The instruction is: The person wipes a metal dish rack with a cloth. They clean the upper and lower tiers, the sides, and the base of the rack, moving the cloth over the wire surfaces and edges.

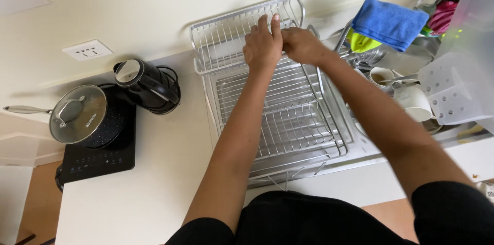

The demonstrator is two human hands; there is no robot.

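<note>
At twelve o'clock in our head view, both hands meet on the upper tier of a wire dish rack [278, 116], which stands on the white counter [154, 173] against the wall. Our left hand [262, 44] has its fingers curled over the wires, index finger pointing up. Our right hand [301, 44] is closed on the tier beside it, touching the left. At nine o'clock sit a black kettle [149, 85] and a lidded pan [82, 114]. At three o'clock, mugs [411, 101] crowd the sink. We judge the tier could tip or pinch fingers if one side slips.
</note>
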